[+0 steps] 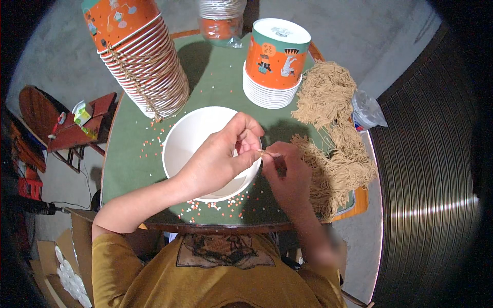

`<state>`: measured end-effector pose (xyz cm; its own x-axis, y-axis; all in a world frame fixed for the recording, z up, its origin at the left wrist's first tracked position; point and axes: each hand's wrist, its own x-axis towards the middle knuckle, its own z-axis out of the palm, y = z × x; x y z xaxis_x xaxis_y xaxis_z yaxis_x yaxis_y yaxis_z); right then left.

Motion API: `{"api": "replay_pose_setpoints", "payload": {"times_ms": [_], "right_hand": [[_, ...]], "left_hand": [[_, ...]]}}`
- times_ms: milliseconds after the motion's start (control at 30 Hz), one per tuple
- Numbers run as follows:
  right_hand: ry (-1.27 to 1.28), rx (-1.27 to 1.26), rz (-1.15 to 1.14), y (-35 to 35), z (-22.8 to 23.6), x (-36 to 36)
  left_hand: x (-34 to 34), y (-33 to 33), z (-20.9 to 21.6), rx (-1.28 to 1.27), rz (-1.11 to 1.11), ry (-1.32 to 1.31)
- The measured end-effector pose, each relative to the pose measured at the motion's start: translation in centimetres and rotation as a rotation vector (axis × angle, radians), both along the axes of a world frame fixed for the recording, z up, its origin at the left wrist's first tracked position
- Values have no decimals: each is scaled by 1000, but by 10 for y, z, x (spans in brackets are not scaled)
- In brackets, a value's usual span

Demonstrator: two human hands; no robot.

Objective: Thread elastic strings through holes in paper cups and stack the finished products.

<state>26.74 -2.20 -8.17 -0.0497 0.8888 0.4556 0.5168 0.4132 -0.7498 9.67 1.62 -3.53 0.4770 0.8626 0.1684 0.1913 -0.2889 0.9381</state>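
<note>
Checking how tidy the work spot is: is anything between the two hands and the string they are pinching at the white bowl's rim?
Nothing visible. The left hand and right hand both pinch the tan string directly at the white bowl rim. The string pile lies off to the right.

A white paper bowl (197,134) lies open-mouthed, a tan string (264,152) at its rim.

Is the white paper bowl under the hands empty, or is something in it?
Empty as far as shown: the visible inside of the white bowl is bare white. The left hand covers its right part, so that portion cannot be checked.
</note>
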Motion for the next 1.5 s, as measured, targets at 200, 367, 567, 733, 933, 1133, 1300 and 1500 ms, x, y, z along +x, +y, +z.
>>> {"api": "replay_pose_setpoints", "payload": {"times_ms": [200,367,567,733,933,1133,1300,1500], "right_hand": [[-186,276,19,3,-4,5],[-229,252,8,1,-1,5],[-256,360,75,4,-2,8],[-211,243,40,2,0,7],[56,37,57,2,-2,3],[295,-159,73,6,-10,4],[380,-237,75,3,-14,5],[228,-155,71,0,-15,5]], "left_hand": [[3,-3,4,102,-27,56],[3,-3,4,129,-22,70],[4,-1,3,99,-21,83],[4,-2,5,101,-39,96],[7,-4,4,158,-85,174],[6,-5,5,184,-74,279],[-2,-4,0,425,-47,355],[-4,-6,4,414,-7,407]]}}
